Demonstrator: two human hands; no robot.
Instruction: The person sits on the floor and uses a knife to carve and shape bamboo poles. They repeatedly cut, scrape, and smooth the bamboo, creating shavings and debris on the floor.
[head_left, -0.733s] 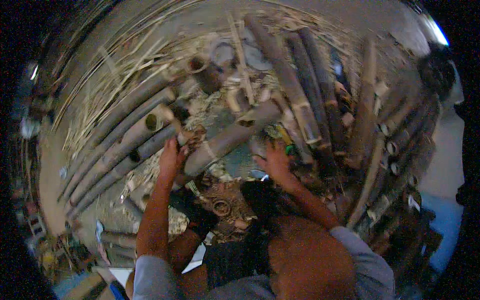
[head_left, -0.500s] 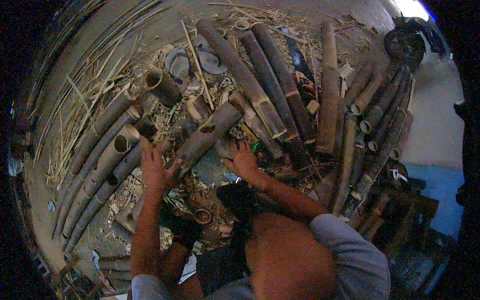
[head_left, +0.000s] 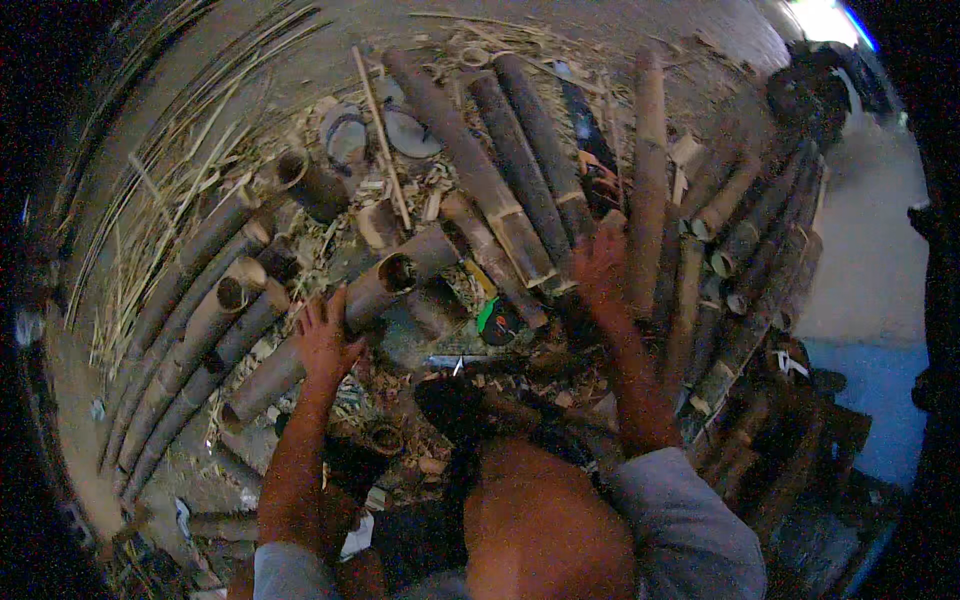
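At nine o'clock a fan of thin bamboo splints [head_left: 150,215] lies across the dirt floor [head_left: 300,60], and just inside it a row of thick bamboo poles [head_left: 190,340] runs from seven o'clock up toward ten, their cut, hollow ends facing the middle. A short hollow bamboo stub [head_left: 310,185] lies at eleven o'clock, with a pair of sandals [head_left: 370,130] just above it, near twelve.

The left hand [head_left: 325,340] sits left of centre, at about eight o'clock from the middle, with its fingers [head_left: 338,300] spread wide and holding nothing. The palm lies against a hollow bamboo section [head_left: 350,310] that runs from seven o'clock up to the centre, its open end pointing toward one o'clock. Wood chips and shavings [head_left: 400,380] litter the ground beneath it. Just right of that open end, a small green and black tape measure [head_left: 497,322] lies at the centre, near a short bamboo offcut [head_left: 435,305].

Three long dark bamboo poles [head_left: 500,170] stretch from the centre up to twelve o'clock. The right hand [head_left: 600,265] is right of centre, at about two o'clock from the middle, its fingers [head_left: 612,225] loosely opened and flat on the poles, gripping nothing that can be made out. A pale bamboo pole [head_left: 648,170] stands just beside it. More poles [head_left: 740,270] are stacked from two to four o'clock.
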